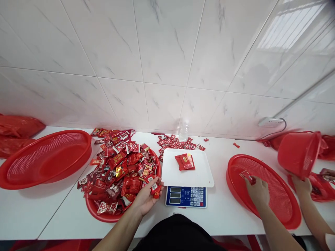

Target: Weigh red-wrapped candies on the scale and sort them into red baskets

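Note:
My left hand is closed around small red packets, between the heaped basket and the scale. Red, gold and white packets pile high in a red basket and spill past its rim. On the white tray of a blue digital scale lie a few red packets. My right hand pinches a small red and clear packet over a red oval basket at the right.
Another red basket stands at the left. Small patterned packets and a clear plastic object lie behind the scale. At the far right, another person's hand holds a red basket. A power strip is on the wall.

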